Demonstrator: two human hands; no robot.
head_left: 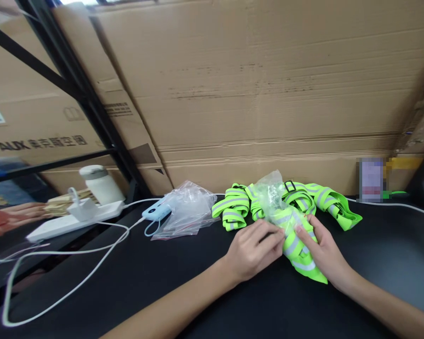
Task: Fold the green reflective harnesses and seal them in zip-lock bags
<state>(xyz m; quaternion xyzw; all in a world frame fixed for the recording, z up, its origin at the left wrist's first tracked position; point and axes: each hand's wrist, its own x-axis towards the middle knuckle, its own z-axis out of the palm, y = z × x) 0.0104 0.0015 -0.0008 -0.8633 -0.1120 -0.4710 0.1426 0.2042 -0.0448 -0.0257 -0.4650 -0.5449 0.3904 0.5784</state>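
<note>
A bundle of neon green reflective strap (298, 247) with silver stripes lies between my hands, its tail hanging toward me. My right hand (327, 254) grips the bundle's right side, thumb on top. At its far end is a crinkled clear plastic bag (271, 190), which seems to cover part of the strap; how far is hard to see. The fingers of my left hand (257, 249) are pinched at the left edge, where bag and strap meet. Behind them lie more reflective straps, a rolled one (236, 207) at left and a looser one (334, 202) with a black buckle at right.
A pile of clear plastic bags (189, 207) lies left, beside a light blue phone (157, 209). A white cable (92, 282) loops over the black table from a power strip (70, 223). Another person's hand (17, 214) is at far left. Cardboard (268, 94) stands behind.
</note>
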